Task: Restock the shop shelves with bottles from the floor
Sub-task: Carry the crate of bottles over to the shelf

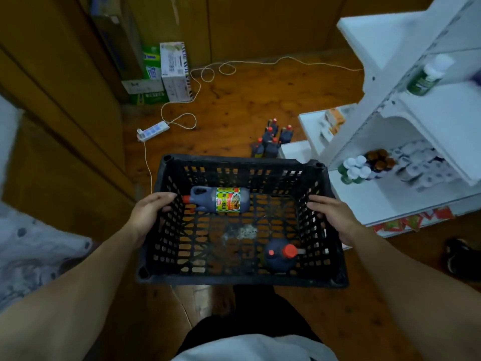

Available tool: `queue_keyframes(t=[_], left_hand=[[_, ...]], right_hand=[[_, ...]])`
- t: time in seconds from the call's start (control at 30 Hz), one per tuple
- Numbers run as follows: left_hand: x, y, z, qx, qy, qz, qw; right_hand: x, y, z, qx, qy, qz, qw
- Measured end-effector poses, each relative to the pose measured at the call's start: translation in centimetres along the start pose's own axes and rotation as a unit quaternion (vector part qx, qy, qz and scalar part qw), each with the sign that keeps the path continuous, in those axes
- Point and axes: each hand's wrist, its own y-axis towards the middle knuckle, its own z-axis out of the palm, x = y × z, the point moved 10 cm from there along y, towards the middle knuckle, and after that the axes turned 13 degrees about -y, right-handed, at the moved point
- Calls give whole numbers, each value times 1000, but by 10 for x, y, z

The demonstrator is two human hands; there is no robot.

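Both hands busy: left hand (149, 212) and right hand (331, 217) each grip side wall of black crate (242, 278), fingers curled over rim. Inside, dark bottle (221, 199) lies on side at far left, second bottle (281, 256) upright at near right. Beyond crate, cluster of bottles (272, 140) stands on wooden floor (234, 105) beside white shelves (385, 201). Further back, power strip (153, 130) and cartons (174, 71) by panelled wall

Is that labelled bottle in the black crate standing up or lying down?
Lying on its side: the labelled bottle stretches along the crate floor, red cap pointing toward the left hand.
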Motion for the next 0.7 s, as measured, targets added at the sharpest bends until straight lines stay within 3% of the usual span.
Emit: queue_keyframes(t=[0.27,0.7], left_hand=[[-80,124,14,-54,16,-4,998],[-244,383,28,-5,8,4,1000]], right_hand=[[106,145,7,36,-25,0,999],[284,340,21,-12,0,29,999]])
